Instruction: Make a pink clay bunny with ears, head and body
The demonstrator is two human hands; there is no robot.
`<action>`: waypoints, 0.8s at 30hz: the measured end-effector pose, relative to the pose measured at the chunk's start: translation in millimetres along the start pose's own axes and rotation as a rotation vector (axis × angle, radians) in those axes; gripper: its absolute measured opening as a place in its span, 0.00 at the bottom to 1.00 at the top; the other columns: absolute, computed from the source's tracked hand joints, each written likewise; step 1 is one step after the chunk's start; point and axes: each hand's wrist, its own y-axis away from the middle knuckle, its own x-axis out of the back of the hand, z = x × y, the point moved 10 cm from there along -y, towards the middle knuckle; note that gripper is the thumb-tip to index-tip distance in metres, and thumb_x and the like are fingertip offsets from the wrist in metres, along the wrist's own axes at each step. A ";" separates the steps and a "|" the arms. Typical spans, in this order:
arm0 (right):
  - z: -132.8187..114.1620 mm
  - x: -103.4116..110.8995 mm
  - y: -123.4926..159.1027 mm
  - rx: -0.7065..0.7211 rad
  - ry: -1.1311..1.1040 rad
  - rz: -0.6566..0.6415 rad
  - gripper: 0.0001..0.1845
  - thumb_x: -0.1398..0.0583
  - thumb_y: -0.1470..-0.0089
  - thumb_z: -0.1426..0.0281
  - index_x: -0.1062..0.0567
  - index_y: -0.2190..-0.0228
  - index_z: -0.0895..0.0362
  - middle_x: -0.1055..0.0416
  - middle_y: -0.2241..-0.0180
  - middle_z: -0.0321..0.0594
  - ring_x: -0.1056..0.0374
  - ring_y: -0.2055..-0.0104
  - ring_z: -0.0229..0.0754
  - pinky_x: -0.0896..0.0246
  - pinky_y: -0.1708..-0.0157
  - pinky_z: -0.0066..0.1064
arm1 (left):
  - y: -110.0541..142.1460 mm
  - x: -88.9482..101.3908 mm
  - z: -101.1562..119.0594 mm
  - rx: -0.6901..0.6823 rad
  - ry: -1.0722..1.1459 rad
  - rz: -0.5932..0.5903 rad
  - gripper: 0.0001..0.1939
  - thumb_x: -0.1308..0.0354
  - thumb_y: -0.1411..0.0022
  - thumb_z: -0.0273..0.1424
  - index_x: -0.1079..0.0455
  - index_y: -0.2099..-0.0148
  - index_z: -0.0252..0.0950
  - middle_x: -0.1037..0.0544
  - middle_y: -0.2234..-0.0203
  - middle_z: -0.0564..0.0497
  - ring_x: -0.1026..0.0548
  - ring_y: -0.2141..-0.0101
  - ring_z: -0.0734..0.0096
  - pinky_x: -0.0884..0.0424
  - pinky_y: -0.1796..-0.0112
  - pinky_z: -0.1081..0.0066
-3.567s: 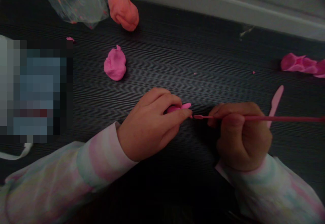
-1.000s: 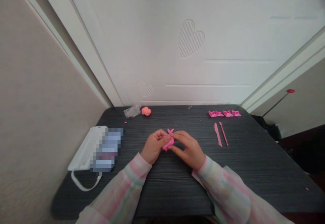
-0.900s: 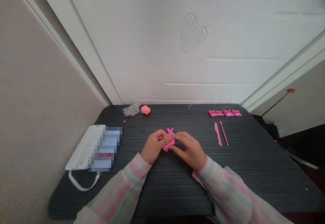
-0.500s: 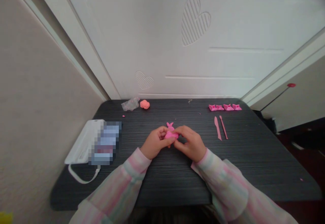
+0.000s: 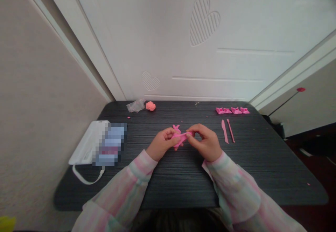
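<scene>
Over the middle of a dark striped table (image 5: 252,169), my left hand (image 5: 161,144) and my right hand (image 5: 207,142) both pinch a soft piece of pink clay (image 5: 181,137) stretched between their fingertips. A small pink clay shape (image 5: 176,128) lies on the table just behind the hands. Two pink modelling tools (image 5: 228,130) lie side by side to the right of my right hand, untouched.
A row of pink clay pieces (image 5: 232,110) lies at the back right. An orange clay lump (image 5: 150,106) and a clear plastic wrapper (image 5: 135,105) sit at the back left. A white case with a strap (image 5: 88,148) rests near the left edge. A white door stands behind the table.
My right hand has put down the thin pink tool and joined the left on the clay. In the last second both hands shifted slightly right and pulled the clay out between them.
</scene>
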 end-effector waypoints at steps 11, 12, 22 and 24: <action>-10.3 -34.4 8.9 0.134 0.007 -0.222 0.13 0.42 0.53 0.71 0.32 0.62 0.55 0.29 0.65 0.42 0.33 0.61 0.40 0.36 0.61 0.34 | -2.7 9.4 -2.8 0.006 -0.008 0.047 0.14 0.36 0.58 0.32 0.38 0.72 0.32 0.29 0.82 0.58 0.34 0.81 0.83 0.38 0.77 0.78; -10.3 -36.0 9.9 0.137 0.024 -0.232 0.12 0.42 0.53 0.71 0.32 0.62 0.55 0.29 0.66 0.42 0.33 0.62 0.39 0.35 0.62 0.33 | -2.4 9.6 -4.2 0.027 -0.031 0.042 0.14 0.36 0.58 0.32 0.37 0.72 0.32 0.29 0.81 0.57 0.33 0.81 0.83 0.38 0.77 0.78; -11.8 -34.3 11.1 0.054 0.063 -0.199 0.05 0.44 0.57 0.75 0.32 0.72 0.56 0.31 0.73 0.38 0.34 0.70 0.36 0.37 0.69 0.27 | 1.6 0.8 -13.4 0.111 0.037 0.006 0.14 0.35 0.60 0.33 0.37 0.75 0.31 0.30 0.86 0.58 0.34 0.84 0.83 0.37 0.79 0.78; -9.9 -28.4 8.7 -0.005 0.013 -0.185 0.03 0.43 0.57 0.75 0.32 0.75 0.56 0.31 0.76 0.35 0.35 0.73 0.34 0.39 0.71 0.26 | 2.4 -3.3 -11.6 0.099 0.080 -0.008 0.14 0.35 0.60 0.32 0.38 0.75 0.31 0.30 0.87 0.58 0.34 0.85 0.83 0.37 0.80 0.79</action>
